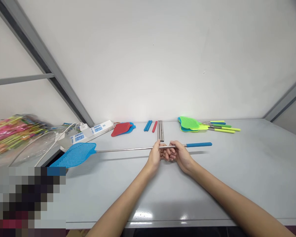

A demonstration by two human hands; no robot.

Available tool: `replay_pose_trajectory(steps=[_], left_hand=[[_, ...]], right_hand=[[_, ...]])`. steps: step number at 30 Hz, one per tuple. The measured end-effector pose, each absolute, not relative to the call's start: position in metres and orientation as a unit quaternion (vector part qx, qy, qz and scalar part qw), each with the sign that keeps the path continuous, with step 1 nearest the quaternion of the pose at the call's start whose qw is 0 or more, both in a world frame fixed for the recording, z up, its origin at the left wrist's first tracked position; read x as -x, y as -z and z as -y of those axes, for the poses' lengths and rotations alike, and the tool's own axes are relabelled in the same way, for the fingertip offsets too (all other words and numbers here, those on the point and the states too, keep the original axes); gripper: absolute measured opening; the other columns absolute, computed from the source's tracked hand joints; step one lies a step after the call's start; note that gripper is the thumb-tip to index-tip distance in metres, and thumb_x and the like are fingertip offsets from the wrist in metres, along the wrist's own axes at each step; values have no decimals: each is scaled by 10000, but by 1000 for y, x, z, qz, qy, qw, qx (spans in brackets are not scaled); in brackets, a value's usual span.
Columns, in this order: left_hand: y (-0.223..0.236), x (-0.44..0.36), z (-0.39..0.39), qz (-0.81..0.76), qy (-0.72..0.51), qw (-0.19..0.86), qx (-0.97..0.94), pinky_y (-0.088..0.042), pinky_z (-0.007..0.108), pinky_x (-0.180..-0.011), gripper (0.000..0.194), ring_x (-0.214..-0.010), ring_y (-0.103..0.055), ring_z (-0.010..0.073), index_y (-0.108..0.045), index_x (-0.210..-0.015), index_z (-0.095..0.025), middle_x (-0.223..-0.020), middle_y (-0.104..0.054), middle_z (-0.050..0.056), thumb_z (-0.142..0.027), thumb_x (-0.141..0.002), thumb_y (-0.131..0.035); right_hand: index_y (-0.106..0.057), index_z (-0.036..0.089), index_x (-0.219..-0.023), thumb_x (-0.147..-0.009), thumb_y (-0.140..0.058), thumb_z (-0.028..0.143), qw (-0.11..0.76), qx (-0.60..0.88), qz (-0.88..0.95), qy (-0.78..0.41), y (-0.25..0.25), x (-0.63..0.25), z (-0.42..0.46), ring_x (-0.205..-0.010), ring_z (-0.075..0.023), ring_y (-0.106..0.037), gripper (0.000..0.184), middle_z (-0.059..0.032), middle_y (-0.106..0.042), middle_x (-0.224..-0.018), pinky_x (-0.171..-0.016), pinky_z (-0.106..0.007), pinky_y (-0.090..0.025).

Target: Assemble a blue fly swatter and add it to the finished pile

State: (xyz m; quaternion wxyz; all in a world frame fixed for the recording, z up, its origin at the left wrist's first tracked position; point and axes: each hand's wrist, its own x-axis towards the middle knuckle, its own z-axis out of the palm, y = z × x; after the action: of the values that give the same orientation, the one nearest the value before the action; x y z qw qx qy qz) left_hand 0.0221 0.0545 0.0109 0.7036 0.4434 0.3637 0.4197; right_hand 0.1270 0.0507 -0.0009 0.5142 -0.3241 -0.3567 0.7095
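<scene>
A blue fly swatter [76, 154] with a long thin metal rod and a blue grip [199, 144] is held level above the table. My left hand [156, 155] is closed around the middle of the rod. Close beside it on the right, my right hand [180, 154] also grips the rod, just short of the blue grip. The mesh head points left and the grip points right. Behind my hands lie several bare metal tubes [162, 131], two blue grips [148, 125] and a red grip [155, 126].
At the back left are a red swatter head [120, 129] and a blue one under it. A white power strip [98, 129] with cables and a plastic-wrapped colourful bundle [17, 133] are farther left. Several swatters [189, 122] lie piled at the back right of the grey table [249, 171].
</scene>
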Motion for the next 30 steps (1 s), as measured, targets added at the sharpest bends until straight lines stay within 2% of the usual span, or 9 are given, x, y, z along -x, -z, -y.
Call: replay_pose_trajectory(steps=[7, 16, 19, 24, 30], left_hand=[[-11, -18, -60, -418, -493, 634, -425, -356, 231, -469, 503, -391, -434, 104, -515, -519, -149, -432, -486, 5, -541, -742, -295], [-22, -3, -64, -452, -578, 564, -378, -334, 217, -465, 552, -399, -418, 95, -496, -515, -155, -403, -434, -4, -545, -776, -206], [-23, -2, -65, -448, -594, 559, -368, -333, 213, -466, 524, -394, -413, 88, -480, -517, -160, -411, -417, -16, -537, -776, -226], [-21, 1, -69, -455, -634, 541, -313, -327, 207, -445, 385, -344, -352, 74, -402, -527, -184, -387, -249, -72, -474, -768, -326], [-25, 5, -70, -440, -649, 550, -288, -322, 206, -415, 339, -332, -328, 71, -296, -513, -198, -402, -225, -77, -416, -770, -330]], right_hand=[[-378, 169, -422, -702, -447, 306, 567, 348, 316, -677, -2, -130, -52, -340, -64, -279, 320, 53, -284, -384, -415, -233, -262], [-367, 176, -408, -699, -441, 299, 597, 336, 277, -673, -1, -138, -58, -335, -68, -257, 324, 46, -265, -376, -398, -242, -246], [-360, 179, -409, -700, -442, 303, 596, 344, 286, -667, -2, -137, -57, -336, -69, -261, 327, 49, -248, -375, -402, -243, -252], [-352, 182, -416, -693, -442, 308, 599, 350, 277, -665, -1, -139, -58, -337, -69, -250, 317, 49, -256, -376, -402, -245, -250], [-346, 179, -393, -693, -433, 297, 600, 346, 264, -671, -4, -142, -59, -340, -74, -247, 334, 44, -251, -362, -404, -246, -242]])
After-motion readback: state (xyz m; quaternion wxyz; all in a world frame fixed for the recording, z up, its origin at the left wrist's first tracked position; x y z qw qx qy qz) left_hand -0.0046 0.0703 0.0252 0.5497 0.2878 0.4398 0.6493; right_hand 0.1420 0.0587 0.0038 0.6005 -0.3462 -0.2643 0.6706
